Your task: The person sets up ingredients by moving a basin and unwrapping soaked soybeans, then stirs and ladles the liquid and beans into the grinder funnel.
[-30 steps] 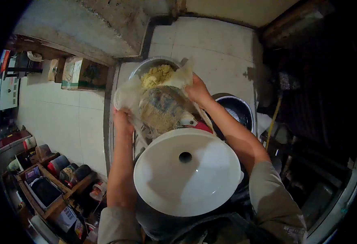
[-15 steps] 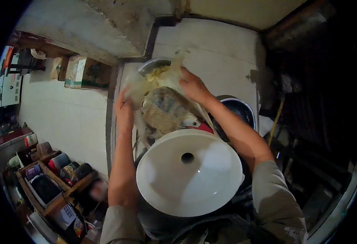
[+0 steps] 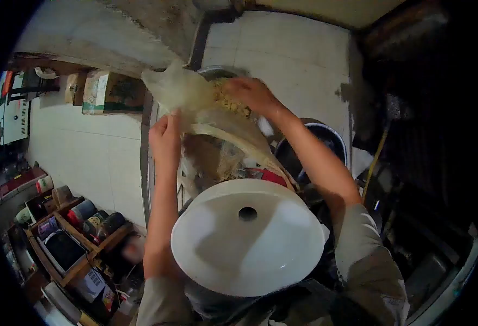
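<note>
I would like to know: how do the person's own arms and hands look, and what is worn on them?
The left hand and the right hand wear no gloves, and no watch or bracelet shows. The left sleeve and the right sleeve are plain-looking greyish beige and short, ending around the elbows.

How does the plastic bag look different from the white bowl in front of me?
The plastic bag is thin, cloudy and crumpled, while the white bowl is smooth and glossy.
The bag has loose, uneven folds; the bowl keeps a firm, rounded rim and has a dark hole.
The left hand grips the bag, while no hand touches the bowl.
Both are pale.
</note>
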Tool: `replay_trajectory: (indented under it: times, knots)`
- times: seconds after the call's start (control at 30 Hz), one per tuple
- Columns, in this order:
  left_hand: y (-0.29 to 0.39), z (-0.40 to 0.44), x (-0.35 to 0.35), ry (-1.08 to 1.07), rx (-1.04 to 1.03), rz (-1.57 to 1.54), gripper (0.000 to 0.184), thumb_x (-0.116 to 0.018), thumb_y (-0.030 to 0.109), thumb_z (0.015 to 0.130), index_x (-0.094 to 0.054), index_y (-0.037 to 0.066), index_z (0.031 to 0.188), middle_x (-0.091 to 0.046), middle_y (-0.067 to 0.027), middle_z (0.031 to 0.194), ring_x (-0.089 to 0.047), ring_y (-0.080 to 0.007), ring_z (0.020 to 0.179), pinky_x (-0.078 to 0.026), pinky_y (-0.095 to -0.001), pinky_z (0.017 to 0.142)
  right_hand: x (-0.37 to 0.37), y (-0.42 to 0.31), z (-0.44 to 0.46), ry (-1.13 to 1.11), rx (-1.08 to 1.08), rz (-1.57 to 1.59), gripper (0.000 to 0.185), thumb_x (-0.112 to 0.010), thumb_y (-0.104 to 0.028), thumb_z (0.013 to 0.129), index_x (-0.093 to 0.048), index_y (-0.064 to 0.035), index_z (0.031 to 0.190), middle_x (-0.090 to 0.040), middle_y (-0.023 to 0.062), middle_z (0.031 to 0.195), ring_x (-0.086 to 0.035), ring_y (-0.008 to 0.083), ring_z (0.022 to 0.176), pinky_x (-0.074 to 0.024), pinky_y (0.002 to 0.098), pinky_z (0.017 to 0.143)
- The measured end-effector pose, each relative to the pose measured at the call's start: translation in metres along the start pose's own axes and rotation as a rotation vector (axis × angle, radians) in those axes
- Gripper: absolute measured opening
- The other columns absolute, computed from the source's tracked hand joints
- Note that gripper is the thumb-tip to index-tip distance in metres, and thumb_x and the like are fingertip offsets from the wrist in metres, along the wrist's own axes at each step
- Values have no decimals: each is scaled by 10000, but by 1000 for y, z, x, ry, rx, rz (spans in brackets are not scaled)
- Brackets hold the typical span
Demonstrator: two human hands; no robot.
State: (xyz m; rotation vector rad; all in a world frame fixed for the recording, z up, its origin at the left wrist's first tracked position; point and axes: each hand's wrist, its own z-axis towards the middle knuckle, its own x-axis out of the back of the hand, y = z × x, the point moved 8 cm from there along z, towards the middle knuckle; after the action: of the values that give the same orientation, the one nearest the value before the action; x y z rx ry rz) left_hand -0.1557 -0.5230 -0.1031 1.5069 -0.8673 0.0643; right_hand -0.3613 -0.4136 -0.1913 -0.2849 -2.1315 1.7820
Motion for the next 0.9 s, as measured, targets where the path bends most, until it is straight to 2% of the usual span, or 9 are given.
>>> replay_trajectory:
  times: [0.1, 0.2, 0.33, 0.4, 0.5, 0.6, 0.7, 0.77, 0.9]
  knots:
    - [11, -10, 2, 48, -30, 28, 444, -563, 329, 925, -523, -53, 704, -420, 1, 595, -345, -93, 616, -300, -291, 536, 31, 144, -11, 429, -316, -540, 268, -574, -260, 861, -660, -14, 923, -664, 160, 847, -634, 223, 775, -492, 361, 700]
    - [8, -16, 4, 66, -16, 32, 444, -555, 328, 937, -531, -38, 688, -422, 10, 612, -346, -90, 634, -302, -279, 549, -7, 250, -39, 99, -444, -466, 290, -593, -268, 852, -628, -29, 1012, -651, 161, 833, -622, 255, 752, -486, 383, 688]
    - [11, -26, 5, 65, -27, 47, 424, -559, 326, 941, -542, -22, 699, -435, 16, 637, -346, -87, 645, -304, -270, 557, -52, 251, -56, -126, 257, -467, 372, -618, -277, 840, -585, -48, 1131, -633, 163, 814, -606, 297, 720, -476, 413, 672]
    - [12, -30, 2, 53, -12, -125, 413, -561, 328, 944, -532, -17, 719, -433, 31, 652, -343, -83, 650, -299, -257, 562, -69, 243, -55, -253, 194, -733, 568, -655, -282, 838, -499, -25, 1321, -618, 143, 814, -583, 251, 730, -472, 394, 688]
    - [12, -32, 7, 70, -25, -8, 394, -555, 319, 951, -524, -4, 727, -424, 40, 661, -342, -80, 654, -294, -249, 565, -71, 253, -49, -271, -263, -265, 491, -668, -277, 845, -547, -76, 1277, -604, 67, 784, -534, 193, 659, -441, 344, 619]
    - [-3, -32, 5, 59, 3, -132, 398, -548, 323, 955, -526, -1, 724, -419, 35, 659, -345, -79, 658, -291, -247, 566, -77, 286, -46, -82, -346, 291, 371, -663, -282, 846, -601, -83, 1152, -583, 9, 764, -519, 178, 625, -427, 307, 585]
    - [-16, -28, 9, 54, -54, -87, 402, -548, 331, 956, -530, 1, 727, -418, 34, 660, -342, -79, 654, -288, -254, 558, -50, 233, -51, 40, 281, 175, 373, -576, -282, 907, -588, -56, 1203, -661, 162, 967, -644, 216, 867, -501, 372, 742]
    - [-11, -32, 9, 42, -49, -104, 407, -545, 335, 957, -526, 5, 720, -413, 36, 655, -341, -79, 646, -284, -257, 552, -38, 222, -68, 85, -449, 1052, 307, -627, -194, 864, -610, -4, 1105, -650, 133, 935, -638, 234, 824, -511, 376, 659]
    - [6, -40, 10, 18, -127, -101, 427, -530, 348, 964, -506, 19, 693, -397, 40, 632, -335, -81, 627, -275, -262, 536, 26, 245, -94, 313, -728, 289, 229, -633, -126, 831, -610, 17, 1009, -626, 133, 928, -635, 251, 793, -511, 364, 572]
